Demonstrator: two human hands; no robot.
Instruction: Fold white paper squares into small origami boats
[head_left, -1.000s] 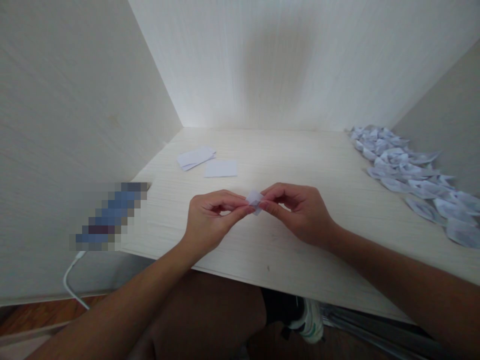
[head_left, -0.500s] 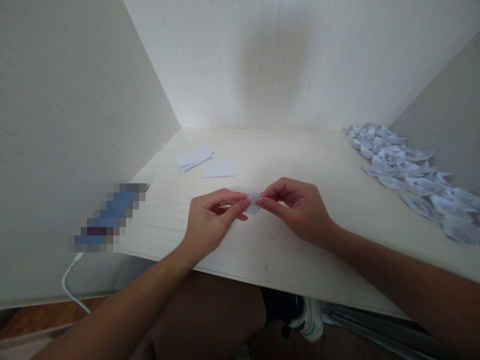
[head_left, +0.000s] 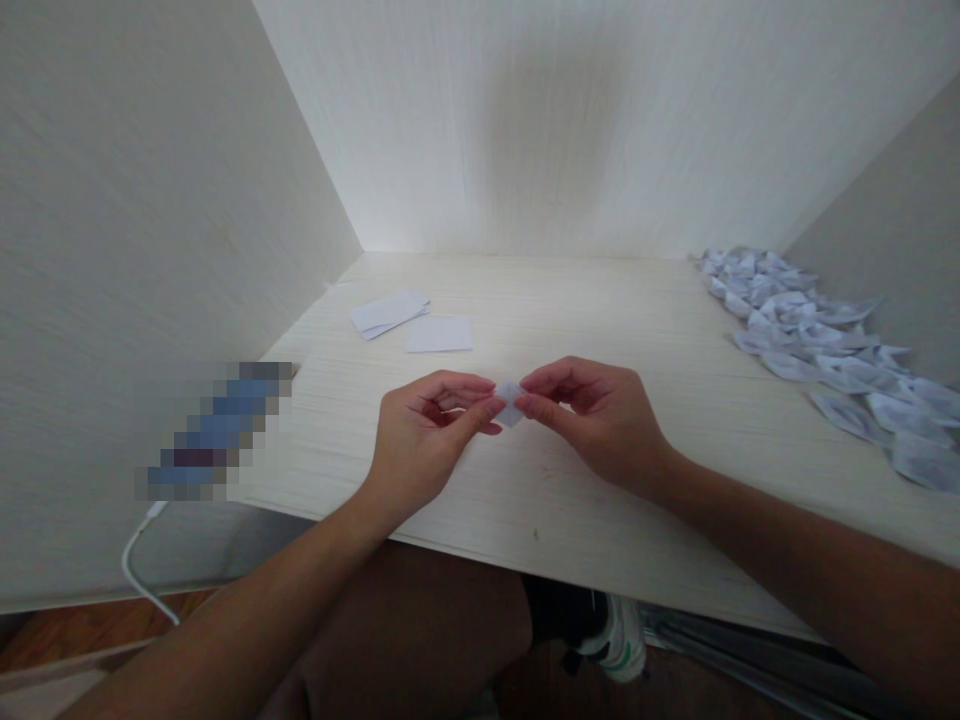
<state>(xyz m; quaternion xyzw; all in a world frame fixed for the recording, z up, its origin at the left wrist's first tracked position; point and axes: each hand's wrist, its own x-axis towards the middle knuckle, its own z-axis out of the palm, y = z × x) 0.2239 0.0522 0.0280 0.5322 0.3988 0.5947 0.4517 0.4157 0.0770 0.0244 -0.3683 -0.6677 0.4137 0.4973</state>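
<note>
A small folded white paper (head_left: 509, 405) is held between both hands above the middle of the table. My left hand (head_left: 431, 430) pinches its left side between thumb and fingers. On its right side, the thumb and forefinger of my right hand (head_left: 600, 410) grip the paper. Beyond my left hand, a flat white sheet (head_left: 440, 334) lies on the table, and a few overlapping white sheets (head_left: 388, 314) rest just left of it.
Many folded white paper pieces (head_left: 806, 330) form a long pile along the table's right side. A blurred-out object (head_left: 225, 430) with a white cable (head_left: 135, 565) is at the left edge. Walls enclose the table (head_left: 600, 300) at the back and sides.
The view has shifted very slightly. Both hands keep their pinch on the folded paper, with hardly any movement.
</note>
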